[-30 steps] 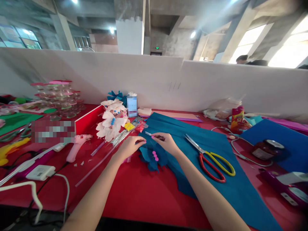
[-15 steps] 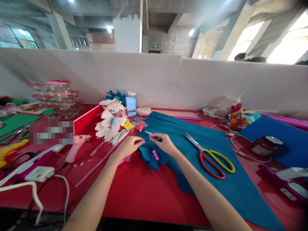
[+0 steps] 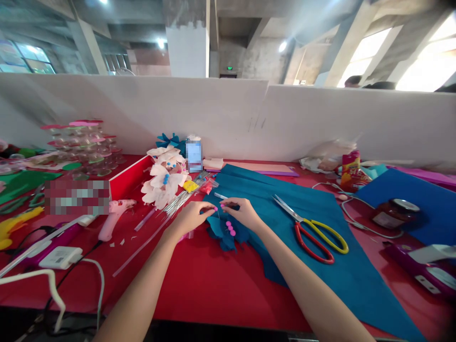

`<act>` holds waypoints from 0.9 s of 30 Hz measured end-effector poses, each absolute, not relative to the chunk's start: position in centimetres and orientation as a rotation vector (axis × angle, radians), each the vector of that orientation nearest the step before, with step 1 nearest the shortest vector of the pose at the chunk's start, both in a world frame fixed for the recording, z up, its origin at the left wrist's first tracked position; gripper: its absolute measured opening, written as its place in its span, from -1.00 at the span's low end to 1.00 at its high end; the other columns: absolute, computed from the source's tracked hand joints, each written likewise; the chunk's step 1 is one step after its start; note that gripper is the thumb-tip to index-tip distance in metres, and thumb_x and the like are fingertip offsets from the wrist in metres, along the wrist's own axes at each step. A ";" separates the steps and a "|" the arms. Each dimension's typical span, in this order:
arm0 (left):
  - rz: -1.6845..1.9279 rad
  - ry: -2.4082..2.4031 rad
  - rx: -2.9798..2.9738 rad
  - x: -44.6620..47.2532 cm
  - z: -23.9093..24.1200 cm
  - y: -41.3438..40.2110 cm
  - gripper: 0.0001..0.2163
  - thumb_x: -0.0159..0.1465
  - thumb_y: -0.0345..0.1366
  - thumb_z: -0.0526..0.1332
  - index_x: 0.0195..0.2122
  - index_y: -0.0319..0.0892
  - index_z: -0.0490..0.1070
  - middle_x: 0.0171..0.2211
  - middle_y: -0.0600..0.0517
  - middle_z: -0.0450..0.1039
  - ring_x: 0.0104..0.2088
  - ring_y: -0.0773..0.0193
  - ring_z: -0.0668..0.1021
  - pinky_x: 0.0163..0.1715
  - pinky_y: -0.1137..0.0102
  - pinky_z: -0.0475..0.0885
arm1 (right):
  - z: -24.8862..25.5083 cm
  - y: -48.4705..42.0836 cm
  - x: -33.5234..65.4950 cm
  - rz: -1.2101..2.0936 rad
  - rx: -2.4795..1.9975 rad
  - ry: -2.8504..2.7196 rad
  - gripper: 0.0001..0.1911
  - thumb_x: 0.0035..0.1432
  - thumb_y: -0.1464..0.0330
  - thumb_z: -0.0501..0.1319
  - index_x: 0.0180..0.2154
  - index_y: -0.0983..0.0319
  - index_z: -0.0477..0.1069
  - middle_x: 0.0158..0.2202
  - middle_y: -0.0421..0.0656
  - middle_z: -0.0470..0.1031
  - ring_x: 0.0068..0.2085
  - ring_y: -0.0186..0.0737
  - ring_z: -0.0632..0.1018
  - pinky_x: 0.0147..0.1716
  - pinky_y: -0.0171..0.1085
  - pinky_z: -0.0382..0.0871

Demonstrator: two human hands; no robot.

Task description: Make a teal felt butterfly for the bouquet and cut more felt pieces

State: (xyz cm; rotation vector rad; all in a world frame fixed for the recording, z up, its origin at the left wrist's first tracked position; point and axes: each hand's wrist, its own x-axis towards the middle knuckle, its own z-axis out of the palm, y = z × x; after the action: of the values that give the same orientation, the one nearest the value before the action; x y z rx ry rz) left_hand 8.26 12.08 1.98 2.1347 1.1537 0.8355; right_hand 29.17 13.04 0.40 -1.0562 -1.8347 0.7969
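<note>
My left hand [image 3: 200,213] is closed in a pinch over the teal cloth, a small pink ball [image 3: 215,209] at its fingertips. A thin wire seems to hang below that ball. Facing it across a narrow gap, my right hand [image 3: 239,208] also pinches, with a second pink spot, apparently another ball [image 3: 223,206], between thumb and finger. Just beneath the hands, several pink balls [image 3: 230,229] lie in a row on crumpled teal petal-like pieces [image 3: 228,243]. To the right, scissors [image 3: 302,222] with red and yellow handles rest on a large teal sheet [image 3: 320,285].
Pale flowers [image 3: 166,183], thin wires [image 3: 176,203] and small bags of yellow [image 3: 190,186] and red beads [image 3: 208,186] lie beyond my left hand. A pink glue gun [image 3: 113,218] is at left. A jar [image 3: 395,213] and a purple power strip [image 3: 422,270] stand at right.
My hands stay nearly in place, fingertips shifted very slightly. The pink ball at the left fingertips shows a little more clearly. The other things have not moved.
</note>
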 end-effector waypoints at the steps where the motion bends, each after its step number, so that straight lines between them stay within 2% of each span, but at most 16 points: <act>1: 0.839 1.153 2.134 8.3 2.0 12.1 -0.74 0.25 -0.11 0.14 -0.14 -0.04 0.54 -0.18 0.01 0.58 -0.18 0.11 0.59 -0.17 0.33 0.43 | 0.4 13.1 29.2 0.791 -1.058 -1.833 -0.76 0.09 0.26 0.25 -0.23 0.23 0.55 -0.31 -0.10 0.61 -0.30 -0.15 0.58 -0.29 -0.23 0.43; 9: 0.862 1.135 2.122 8.3 2.1 12.0 -0.74 0.24 -0.15 0.14 -0.12 -0.03 0.53 -0.17 0.02 0.58 -0.16 0.10 0.58 -0.13 0.32 0.42 | -0.2 13.5 29.3 0.761 -1.074 -1.828 -0.77 0.07 0.28 0.26 -0.24 0.23 0.56 -0.32 -0.11 0.61 -0.28 -0.14 0.58 -0.28 -0.23 0.41; 16: 0.865 1.078 2.068 8.6 2.6 11.5 -0.65 0.33 -0.07 -0.02 -0.14 -0.06 0.52 -0.19 0.03 0.58 -0.16 0.15 0.58 -0.22 0.39 0.43 | 0.2 13.3 29.1 0.750 -1.078 -1.841 -0.79 0.08 0.31 0.25 -0.25 0.24 0.55 -0.32 -0.10 0.61 -0.28 -0.14 0.58 -0.28 -0.23 0.40; 22: 0.828 1.102 2.085 8.6 2.4 11.3 -0.62 0.16 -0.03 0.23 -0.04 -0.08 0.47 -0.16 -0.03 0.56 -0.22 0.11 0.58 -0.28 0.35 0.45 | 0.2 13.2 29.1 0.749 -1.076 -1.850 -0.79 0.09 0.31 0.24 -0.24 0.25 0.55 -0.33 -0.10 0.60 -0.28 -0.14 0.58 -0.28 -0.25 0.39; 27: 0.807 1.122 2.127 8.6 2.4 11.3 -0.62 0.15 -0.12 0.25 -0.01 -0.07 0.44 -0.13 -0.03 0.54 -0.25 0.15 0.58 -0.29 0.35 0.45 | 0.4 13.1 29.1 0.750 -1.083 -1.854 -0.79 0.10 0.33 0.24 -0.23 0.27 0.55 -0.32 -0.09 0.60 -0.28 -0.15 0.58 -0.29 -0.26 0.38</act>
State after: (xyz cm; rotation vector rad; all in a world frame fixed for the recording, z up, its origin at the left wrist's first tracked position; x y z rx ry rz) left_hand 8.56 11.30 2.38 2.1270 1.1218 0.8067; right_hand 29.09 13.06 0.36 -1.0827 -1.8537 0.7499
